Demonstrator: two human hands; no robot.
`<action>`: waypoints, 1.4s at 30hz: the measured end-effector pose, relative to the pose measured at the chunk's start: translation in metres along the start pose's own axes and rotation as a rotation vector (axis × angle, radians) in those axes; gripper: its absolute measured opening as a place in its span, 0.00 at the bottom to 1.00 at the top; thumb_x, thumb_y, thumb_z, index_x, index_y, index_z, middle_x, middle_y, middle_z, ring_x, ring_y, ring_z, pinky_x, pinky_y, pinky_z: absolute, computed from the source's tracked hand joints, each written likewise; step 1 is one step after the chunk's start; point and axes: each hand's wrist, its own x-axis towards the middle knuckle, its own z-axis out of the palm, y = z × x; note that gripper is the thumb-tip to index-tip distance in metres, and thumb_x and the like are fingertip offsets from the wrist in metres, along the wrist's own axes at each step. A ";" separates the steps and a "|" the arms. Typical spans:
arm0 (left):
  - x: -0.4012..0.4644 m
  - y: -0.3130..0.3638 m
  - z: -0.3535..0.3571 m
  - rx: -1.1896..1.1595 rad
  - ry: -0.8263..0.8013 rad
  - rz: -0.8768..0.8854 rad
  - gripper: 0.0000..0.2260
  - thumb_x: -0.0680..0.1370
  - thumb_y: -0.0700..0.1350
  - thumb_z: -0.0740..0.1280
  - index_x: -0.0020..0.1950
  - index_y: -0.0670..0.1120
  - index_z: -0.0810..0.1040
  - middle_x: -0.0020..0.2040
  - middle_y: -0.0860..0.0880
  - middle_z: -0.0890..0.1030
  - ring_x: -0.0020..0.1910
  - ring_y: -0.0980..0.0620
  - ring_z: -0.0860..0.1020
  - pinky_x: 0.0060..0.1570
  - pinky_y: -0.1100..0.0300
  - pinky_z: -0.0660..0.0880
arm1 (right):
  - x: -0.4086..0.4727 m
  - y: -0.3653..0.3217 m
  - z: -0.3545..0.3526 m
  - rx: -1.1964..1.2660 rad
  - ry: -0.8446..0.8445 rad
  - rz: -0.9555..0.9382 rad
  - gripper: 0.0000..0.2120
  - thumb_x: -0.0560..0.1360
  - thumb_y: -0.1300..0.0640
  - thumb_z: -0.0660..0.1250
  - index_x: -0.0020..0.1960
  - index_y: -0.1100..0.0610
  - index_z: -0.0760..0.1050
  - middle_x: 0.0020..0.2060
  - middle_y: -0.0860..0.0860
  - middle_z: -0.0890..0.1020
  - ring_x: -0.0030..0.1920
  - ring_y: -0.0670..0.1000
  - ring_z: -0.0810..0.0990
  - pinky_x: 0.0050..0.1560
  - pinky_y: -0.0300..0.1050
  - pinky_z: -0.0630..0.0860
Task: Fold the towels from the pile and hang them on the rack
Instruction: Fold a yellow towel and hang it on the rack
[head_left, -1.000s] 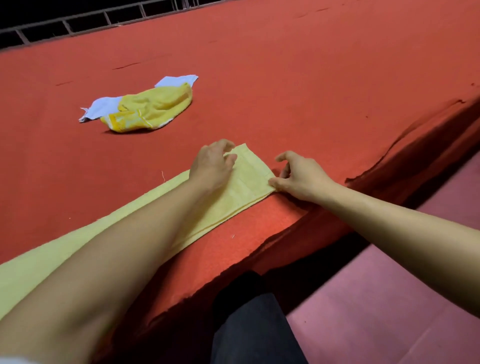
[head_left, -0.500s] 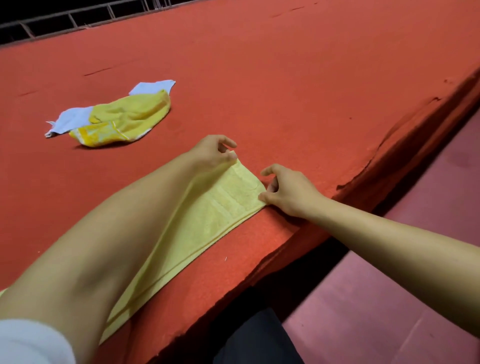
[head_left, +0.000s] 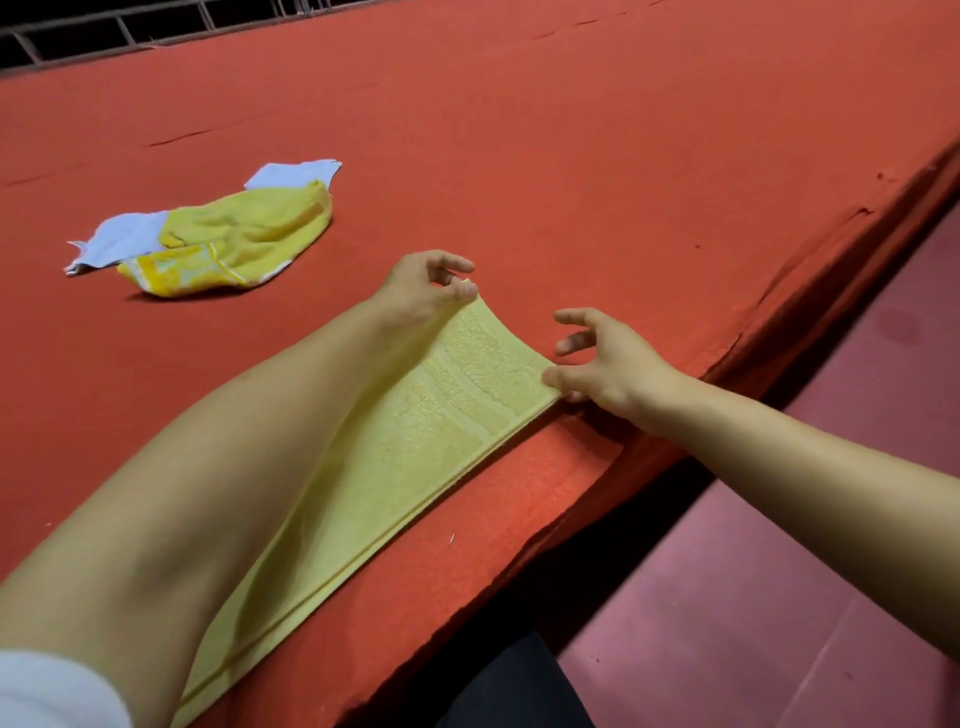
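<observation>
Red table (head_left: 571, 156), long folded pale-yellow towel (head_left: 415, 457)

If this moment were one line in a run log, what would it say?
step: folding | left hand: pinches far corner of pale yellow towel | right hand: pinches near corner | pile: waiting

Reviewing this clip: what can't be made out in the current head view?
- Rack: not recognisable anywhere in the head view; only dark bars at the top edge.
- Pale yellow towel: near end cut off by the bottom edge, far long edge hidden under the left forearm.
- White cloth: mostly covered by the bright yellow towel, so its shape is unclear.
- Right hand: its grip at the towel corner is hidden beneath it.
</observation>
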 end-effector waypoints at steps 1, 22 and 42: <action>0.001 -0.001 0.003 -0.008 0.018 -0.008 0.12 0.76 0.38 0.73 0.59 0.41 0.79 0.42 0.50 0.76 0.38 0.59 0.75 0.37 0.73 0.72 | 0.003 0.001 -0.004 -0.005 0.027 -0.011 0.31 0.72 0.66 0.74 0.71 0.52 0.68 0.52 0.51 0.76 0.30 0.49 0.75 0.35 0.44 0.78; 0.005 0.000 0.011 0.695 0.212 0.001 0.16 0.74 0.56 0.73 0.59 0.57 0.78 0.50 0.60 0.82 0.55 0.56 0.76 0.48 0.58 0.67 | 0.017 0.024 -0.019 -0.510 0.200 -0.200 0.26 0.74 0.51 0.71 0.70 0.51 0.68 0.60 0.50 0.73 0.47 0.46 0.73 0.52 0.40 0.67; -0.350 -0.020 -0.097 0.793 0.514 -0.222 0.10 0.75 0.57 0.70 0.56 0.61 0.77 0.40 0.66 0.77 0.41 0.58 0.74 0.44 0.56 0.71 | -0.096 -0.030 0.141 -0.565 -0.173 -0.749 0.16 0.75 0.57 0.70 0.62 0.48 0.77 0.52 0.44 0.75 0.55 0.50 0.68 0.54 0.39 0.63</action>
